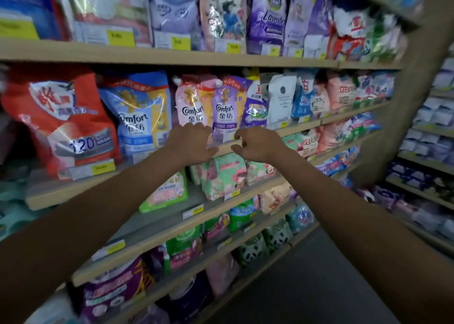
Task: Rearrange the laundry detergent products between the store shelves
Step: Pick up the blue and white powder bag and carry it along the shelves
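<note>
I judge the rearranging barely begun: both my hands are empty. My left hand lies open against the foot of the pink Comfort pouch, and my right hand hovers half-curled, perhaps just short of the purple Comfort pouch. Both glossy spouted pouches stand upright on the middle shelf.

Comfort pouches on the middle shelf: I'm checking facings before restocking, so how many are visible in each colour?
Blue Comfort pouch: 1
Pink Comfort pouch: 1
Purple Comfort pouch: 1
Total: 3

The left hand and right hand reach toward the pink and purple ones.
</note>
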